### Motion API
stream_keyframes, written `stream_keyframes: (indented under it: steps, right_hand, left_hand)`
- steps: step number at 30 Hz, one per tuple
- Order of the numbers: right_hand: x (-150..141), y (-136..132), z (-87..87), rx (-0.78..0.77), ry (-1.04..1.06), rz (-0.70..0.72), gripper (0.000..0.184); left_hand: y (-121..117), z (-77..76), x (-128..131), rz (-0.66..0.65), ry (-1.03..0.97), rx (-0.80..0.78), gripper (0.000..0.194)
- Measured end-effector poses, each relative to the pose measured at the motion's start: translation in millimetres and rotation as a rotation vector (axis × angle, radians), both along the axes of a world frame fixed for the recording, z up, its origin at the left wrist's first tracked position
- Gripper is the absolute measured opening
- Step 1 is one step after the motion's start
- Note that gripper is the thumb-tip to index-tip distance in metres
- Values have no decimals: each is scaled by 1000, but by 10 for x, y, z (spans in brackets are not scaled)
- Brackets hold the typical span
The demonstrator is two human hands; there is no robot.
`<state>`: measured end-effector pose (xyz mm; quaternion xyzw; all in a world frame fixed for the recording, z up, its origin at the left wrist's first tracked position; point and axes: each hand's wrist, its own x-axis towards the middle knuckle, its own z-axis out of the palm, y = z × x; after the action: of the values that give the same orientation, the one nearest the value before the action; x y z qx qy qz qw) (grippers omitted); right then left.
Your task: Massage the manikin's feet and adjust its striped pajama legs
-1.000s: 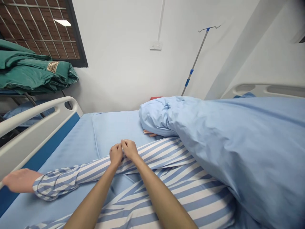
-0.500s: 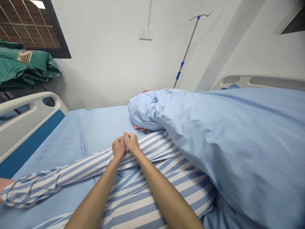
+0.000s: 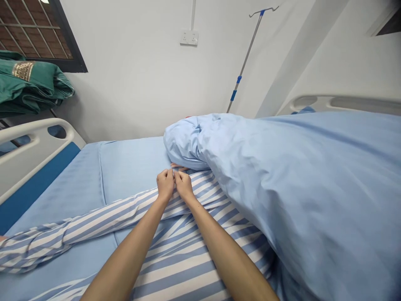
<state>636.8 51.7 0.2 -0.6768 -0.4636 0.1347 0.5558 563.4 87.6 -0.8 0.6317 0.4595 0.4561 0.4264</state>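
Head view: left hand [image 3: 165,184] and right hand [image 3: 184,186] rest side by side, touching. Fingers [image 3: 178,175] of both are clenched, pinching a fold of striped gown [image 3: 184,255] between them; any fastening there is hidden. The gown, blue and white, is worn by a person lying on a hospital bed, its sleeve [image 3: 84,223] extending left across a blue bedsheet [image 3: 131,167]. Another person's fingers [image 3: 179,167] protrude beneath a bundled blue quilt [image 3: 282,196] just beyond the hands. White bed rail [image 3: 37,142] stands at left. Further out, a rack [image 3: 3,122] holds folded green linen [image 3: 31,81]. IV pole [image 3: 246,54] and wall socket [image 3: 189,37] stand behind.
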Motion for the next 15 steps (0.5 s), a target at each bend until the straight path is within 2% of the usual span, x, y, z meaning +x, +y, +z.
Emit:
stream_keyframes:
  steps: [4,8,12,15]
  right_hand:
    - [181,-38,20,54,-22,-15,40]
    - [334,-109,-23,-7,-74,-32,43]
    - [434,-178,-21,-56,-317,-51,42]
    - [588,-200,-45,-165,-434,-141,40]
  left_hand:
    - [-131,9,169,-14,61,19,32]
    - [-167,30,296,-46,59,35,34]
    - [-112,-2,378,25,159,88,31]
    - [-90,-80,403,20,245,69,29]
